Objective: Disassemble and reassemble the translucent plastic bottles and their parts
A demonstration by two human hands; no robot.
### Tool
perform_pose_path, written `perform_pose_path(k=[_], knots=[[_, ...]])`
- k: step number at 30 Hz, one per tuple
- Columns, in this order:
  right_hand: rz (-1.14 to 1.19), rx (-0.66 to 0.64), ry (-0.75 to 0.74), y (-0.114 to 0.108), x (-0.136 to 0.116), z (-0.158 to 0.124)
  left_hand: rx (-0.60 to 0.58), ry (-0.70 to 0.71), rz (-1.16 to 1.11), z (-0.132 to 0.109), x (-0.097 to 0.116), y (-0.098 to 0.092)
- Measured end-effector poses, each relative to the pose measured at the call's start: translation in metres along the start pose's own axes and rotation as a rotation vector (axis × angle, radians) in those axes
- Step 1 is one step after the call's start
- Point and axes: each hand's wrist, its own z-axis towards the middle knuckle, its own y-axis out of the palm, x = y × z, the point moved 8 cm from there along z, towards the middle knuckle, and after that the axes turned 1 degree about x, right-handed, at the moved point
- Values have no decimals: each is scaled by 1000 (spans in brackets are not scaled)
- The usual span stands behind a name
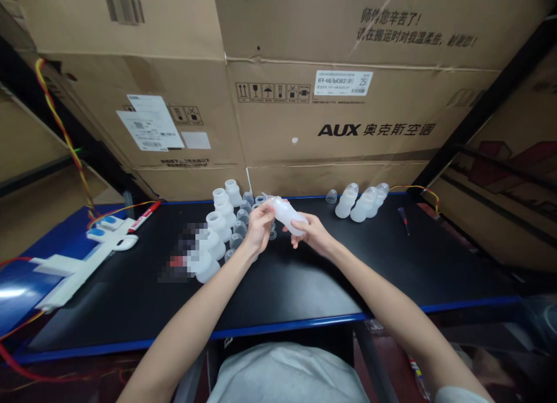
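Note:
A white translucent baby bottle is held tilted above the middle of the table. My left hand is closed around its top end, and its fingers hide most of that end. The thumb and fingers of my right hand grip the bottle's lower end. Left of my hands stand several open white bottles in a row. Beside them is a row of clear dome caps, and small ring-like parts lie partly hidden behind my left hand.
Several capped bottles stand at the back right near a single clear cap. A screwdriver lies farther right. At left are a white power strip and a red marker. Cardboard walls the back.

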Motion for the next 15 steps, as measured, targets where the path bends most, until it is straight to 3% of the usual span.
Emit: perform_pose_path(k=[4, 6, 8, 10, 12, 15], knots=[[165, -133, 171, 9, 15, 1, -13, -60, 3, -4, -9, 6], [88, -160, 212, 10, 21, 1, -27, -101, -23, -6, -12, 10], [-149, -130, 201, 1, 26, 3, -34, -107, -46, -7, -11, 12], [-523, -7, 77, -17, 21, 8, -29, -86, -29, -6, -9, 10], [-916, 188, -157, -37, 0, 12, 5, -54, 17, -5, -9, 6], [-1330, 430, -394, -60, -25, 18, 53, -39, 72, -6, -15, 1]])
